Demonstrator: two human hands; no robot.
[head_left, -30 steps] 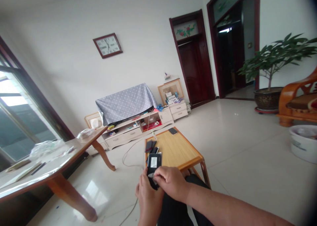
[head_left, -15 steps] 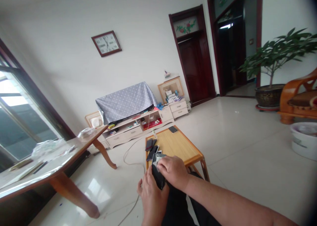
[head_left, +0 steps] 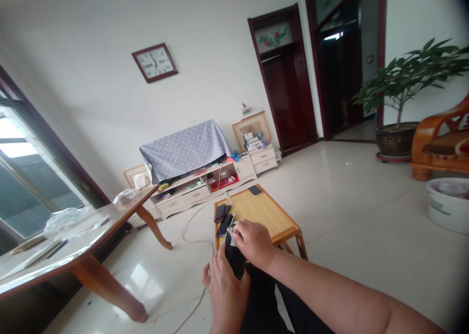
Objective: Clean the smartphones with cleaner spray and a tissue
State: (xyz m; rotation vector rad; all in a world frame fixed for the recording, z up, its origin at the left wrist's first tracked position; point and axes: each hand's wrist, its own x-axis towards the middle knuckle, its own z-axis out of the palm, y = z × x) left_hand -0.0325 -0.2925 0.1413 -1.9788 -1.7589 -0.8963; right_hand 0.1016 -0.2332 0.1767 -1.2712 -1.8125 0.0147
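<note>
My left hand is wrapped round the lower end of a flat black phone-like device over my lap. My right hand is closed over its upper end, fingers pinching a thin pale film or sheet at the top. Just beyond my hands stands a small wooden table. Several dark phones lie along its left edge and one more phone rests at its far corner.
A long glossy table with plastic bags stands at left. A white cable trails over the tiled floor. A low TV cabinet lines the far wall. At right are a potted plant, a wooden chair and a white tub.
The black device has tilted from face-up to nearly edge-on. My right hand has moved up over its top end, lifting the pale film. The view has dropped slightly.
</note>
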